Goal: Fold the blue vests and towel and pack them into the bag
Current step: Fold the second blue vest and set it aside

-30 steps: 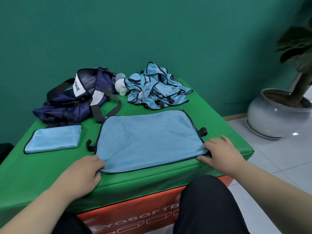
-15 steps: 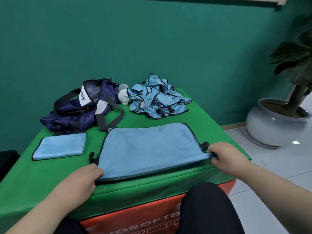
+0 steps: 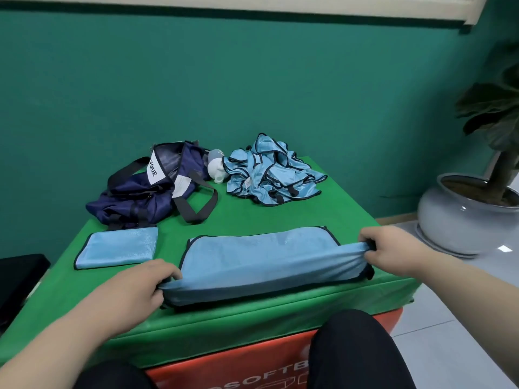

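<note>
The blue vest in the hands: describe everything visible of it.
The blue vest is light blue, matte fabric edged in dark trim, with a dark strap at its right side. Its far edge lies flat on the green pad; its near edge is lifted, sagging between the left hand and right hand, which grip its near corners.

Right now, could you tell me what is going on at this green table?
A seated person is folding a blue vest. The left hand and right hand each grip a near corner, holding that edge raised off the green table. A folded blue piece lies to the left. A pile of unfolded vests sits at the back, beside the navy bag, which has nothing visibly packed in it.
</note>
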A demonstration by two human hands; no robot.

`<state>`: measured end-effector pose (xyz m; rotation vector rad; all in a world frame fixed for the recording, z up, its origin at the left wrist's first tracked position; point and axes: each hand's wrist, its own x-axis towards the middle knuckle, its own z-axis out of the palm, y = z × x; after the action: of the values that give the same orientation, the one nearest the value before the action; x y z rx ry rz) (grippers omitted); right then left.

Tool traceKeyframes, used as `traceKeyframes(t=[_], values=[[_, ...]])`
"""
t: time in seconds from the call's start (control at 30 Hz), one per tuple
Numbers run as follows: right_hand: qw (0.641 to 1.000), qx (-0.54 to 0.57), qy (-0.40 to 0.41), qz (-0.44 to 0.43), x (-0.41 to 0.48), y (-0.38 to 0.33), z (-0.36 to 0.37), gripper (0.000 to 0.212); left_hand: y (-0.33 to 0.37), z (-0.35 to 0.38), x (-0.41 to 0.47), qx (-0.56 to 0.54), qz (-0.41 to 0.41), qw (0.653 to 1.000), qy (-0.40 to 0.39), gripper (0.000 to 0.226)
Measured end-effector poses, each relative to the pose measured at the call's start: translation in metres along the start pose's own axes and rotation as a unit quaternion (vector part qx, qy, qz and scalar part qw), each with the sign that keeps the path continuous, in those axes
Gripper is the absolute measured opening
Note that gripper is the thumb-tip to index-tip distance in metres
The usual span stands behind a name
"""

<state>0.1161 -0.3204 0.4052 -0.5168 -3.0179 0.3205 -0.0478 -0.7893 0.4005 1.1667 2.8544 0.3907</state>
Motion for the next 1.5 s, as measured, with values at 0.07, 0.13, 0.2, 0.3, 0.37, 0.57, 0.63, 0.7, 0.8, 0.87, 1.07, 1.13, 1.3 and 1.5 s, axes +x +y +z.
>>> traceKeyframes(t=[0.07,0.13,0.2,0.3,0.37,0.57,0.63,0.7,0.8,0.87,1.07,1.13,1.3,1.5], values=[[1.000,-0.010,-0.012,0.011,0.016,-0.003,0.001,0.016,-0.004,-0.002,0.015,0.008,-0.005,1.000,-0.014,0.042],[0.999,-0.017,-0.023,0.026,0.035,-0.004,0.005,0.015,-0.007,-0.003,0.034,0.021,-0.015,1.000,-0.017,0.044],[0.998,-0.017,-0.036,0.043,0.058,-0.005,0.009,0.016,-0.015,-0.002,0.058,0.036,-0.029,0.999,-0.016,0.045],[0.996,-0.015,-0.049,0.071,0.092,-0.006,0.015,0.022,-0.029,0.000,0.099,0.046,-0.035,0.998,-0.014,0.048],[0.994,-0.027,-0.066,0.084,0.115,-0.008,0.020,0.026,-0.038,0.004,0.127,0.057,-0.044,0.997,-0.012,0.048],[0.988,-0.088,-0.075,0.099,0.155,-0.021,0.048,0.075,-0.049,0.040,0.163,0.165,-0.019,0.984,0.057,0.048],[0.990,-0.119,-0.047,0.055,0.152,-0.034,0.058,0.073,-0.039,0.057,0.157,0.127,0.044,0.988,0.070,0.035],[0.994,-0.106,0.006,-0.013,0.140,-0.053,0.070,0.060,-0.021,0.070,0.151,0.074,0.074,0.994,0.031,0.034],[0.993,-0.099,-0.004,-0.068,0.121,-0.081,0.094,0.059,-0.008,0.091,0.141,0.072,0.115,0.991,0.018,0.039],[0.993,-0.105,-0.034,-0.046,0.115,-0.084,0.110,0.066,-0.010,0.098,0.135,0.099,0.084,0.991,-0.027,0.047],[0.991,-0.116,-0.065,-0.005,0.109,-0.049,0.117,0.098,-0.043,0.107,0.122,0.148,-0.017,0.985,-0.084,0.076],[0.991,-0.119,-0.069,-0.005,0.108,-0.041,0.114,0.107,-0.046,0.105,0.116,0.136,-0.033,0.986,-0.088,0.083],[0.991,-0.115,-0.063,0.007,0.110,-0.031,0.115,0.110,-0.055,0.102,0.110,0.080,-0.026,0.993,-0.085,0.097],[0.991,-0.113,-0.066,-0.003,0.117,-0.015,0.109,0.103,-0.041,0.112,0.098,0.020,-0.032,0.995,-0.089,0.097]])
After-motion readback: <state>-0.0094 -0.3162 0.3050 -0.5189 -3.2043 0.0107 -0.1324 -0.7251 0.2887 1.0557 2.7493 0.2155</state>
